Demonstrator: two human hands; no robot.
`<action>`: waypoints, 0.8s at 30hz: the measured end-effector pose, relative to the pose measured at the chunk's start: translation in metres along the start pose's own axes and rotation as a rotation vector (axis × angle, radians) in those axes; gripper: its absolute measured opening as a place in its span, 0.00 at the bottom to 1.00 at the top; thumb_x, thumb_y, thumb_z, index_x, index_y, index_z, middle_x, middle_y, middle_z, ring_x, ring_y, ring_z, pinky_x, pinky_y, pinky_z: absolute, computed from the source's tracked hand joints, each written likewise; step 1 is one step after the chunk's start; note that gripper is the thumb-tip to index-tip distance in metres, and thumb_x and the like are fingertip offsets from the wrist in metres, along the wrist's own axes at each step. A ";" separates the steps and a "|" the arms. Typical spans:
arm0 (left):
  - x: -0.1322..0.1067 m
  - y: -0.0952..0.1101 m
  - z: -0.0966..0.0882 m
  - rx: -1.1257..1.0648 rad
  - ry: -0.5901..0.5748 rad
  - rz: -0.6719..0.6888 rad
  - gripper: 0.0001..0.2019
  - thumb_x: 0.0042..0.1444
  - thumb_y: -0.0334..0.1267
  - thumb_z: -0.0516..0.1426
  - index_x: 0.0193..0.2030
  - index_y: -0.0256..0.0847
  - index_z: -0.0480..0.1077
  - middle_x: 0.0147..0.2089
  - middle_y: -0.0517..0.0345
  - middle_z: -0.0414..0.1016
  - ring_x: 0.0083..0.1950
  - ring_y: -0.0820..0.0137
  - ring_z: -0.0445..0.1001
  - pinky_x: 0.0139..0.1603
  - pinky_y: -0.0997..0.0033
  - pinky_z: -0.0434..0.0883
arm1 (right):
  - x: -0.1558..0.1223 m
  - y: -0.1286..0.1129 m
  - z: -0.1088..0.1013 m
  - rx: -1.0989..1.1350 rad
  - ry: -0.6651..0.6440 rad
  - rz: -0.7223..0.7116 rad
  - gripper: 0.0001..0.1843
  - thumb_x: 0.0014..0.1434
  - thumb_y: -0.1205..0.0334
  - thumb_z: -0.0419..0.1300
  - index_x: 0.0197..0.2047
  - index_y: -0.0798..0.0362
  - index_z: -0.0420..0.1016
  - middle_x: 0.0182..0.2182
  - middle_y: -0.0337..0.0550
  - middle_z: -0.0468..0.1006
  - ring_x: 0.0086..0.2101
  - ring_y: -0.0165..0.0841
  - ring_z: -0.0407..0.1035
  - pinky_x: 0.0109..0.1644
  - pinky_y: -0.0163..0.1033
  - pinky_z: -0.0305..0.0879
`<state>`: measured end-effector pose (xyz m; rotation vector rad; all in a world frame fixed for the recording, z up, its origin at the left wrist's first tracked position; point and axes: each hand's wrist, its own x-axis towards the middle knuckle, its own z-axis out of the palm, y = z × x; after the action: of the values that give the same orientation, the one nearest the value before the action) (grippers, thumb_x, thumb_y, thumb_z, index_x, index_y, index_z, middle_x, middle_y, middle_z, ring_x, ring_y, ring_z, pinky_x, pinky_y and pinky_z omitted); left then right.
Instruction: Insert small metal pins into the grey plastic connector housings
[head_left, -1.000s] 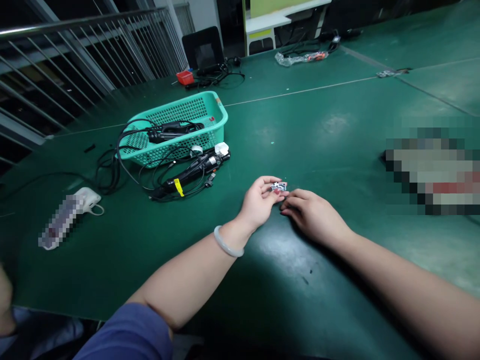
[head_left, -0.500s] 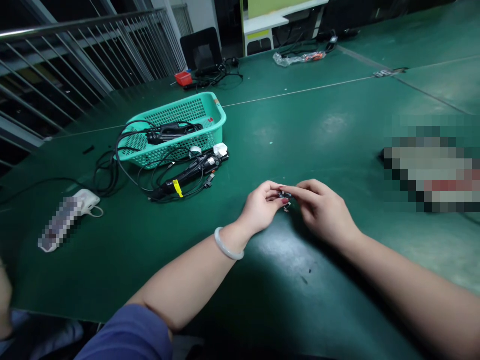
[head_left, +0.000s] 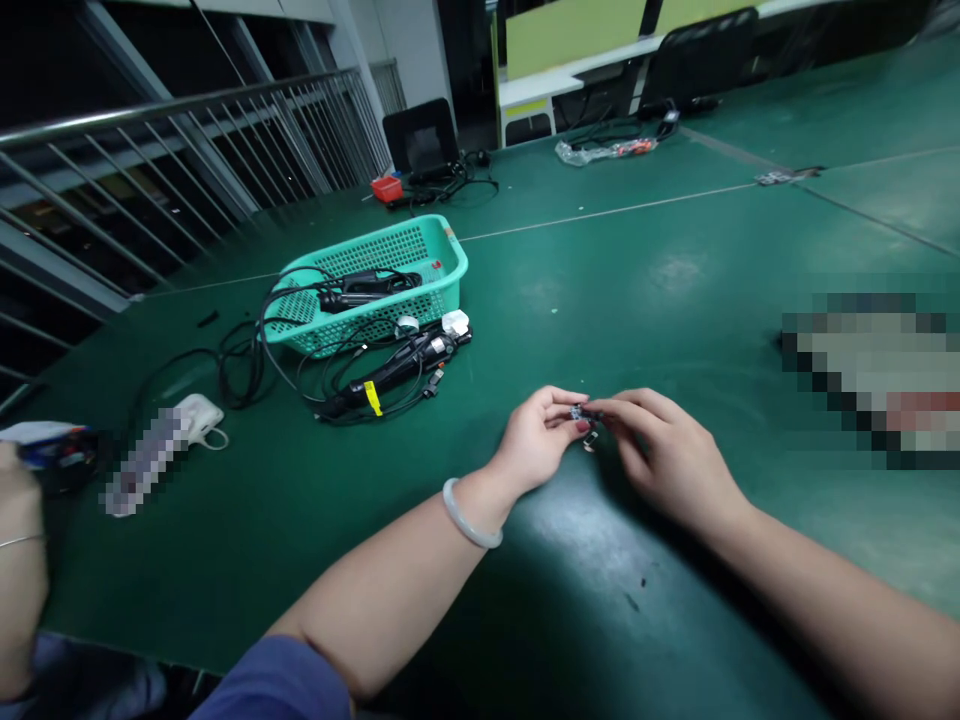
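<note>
My left hand (head_left: 534, 435) pinches a small dark part with silvery spots (head_left: 576, 411) between thumb and fingers, above the green table. From the other side, my right hand (head_left: 667, 440) has its curled fingertips on the same part. Its exact kind is too small to make out, and the fingers cover much of it. Small pale bits (head_left: 590, 441) show just below the fingertips; whether they hang from the part or lie on the table I cannot tell. A pale bangle (head_left: 471, 515) circles my left wrist.
A turquoise basket (head_left: 367, 320) holds black cabled devices. In front lies a black device with a yellow tag (head_left: 373, 398). A white object (head_left: 201, 415), partly pixelated, lies left; a pixelated object (head_left: 885, 370), right. At the left edge is another person's hand (head_left: 19, 540).
The view has tilted up slightly, so everything sits lower and a bit further right. The other person's hand and a dark object beside it have come into view at left. My hands keep their hold.
</note>
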<state>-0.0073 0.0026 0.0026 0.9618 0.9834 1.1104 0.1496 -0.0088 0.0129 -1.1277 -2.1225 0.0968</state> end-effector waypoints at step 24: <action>-0.002 0.002 0.002 0.110 -0.054 -0.007 0.11 0.46 0.24 0.61 0.36 0.36 0.67 0.33 0.59 0.76 0.34 0.75 0.73 0.45 0.66 0.70 | 0.003 -0.001 -0.001 0.068 -0.054 0.085 0.13 0.60 0.69 0.50 0.42 0.50 0.73 0.37 0.46 0.75 0.36 0.35 0.71 0.40 0.41 0.70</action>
<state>-0.0063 0.0008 0.0049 1.0710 1.0116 1.0284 0.1488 -0.0073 0.0157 -1.1867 -2.1023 0.2399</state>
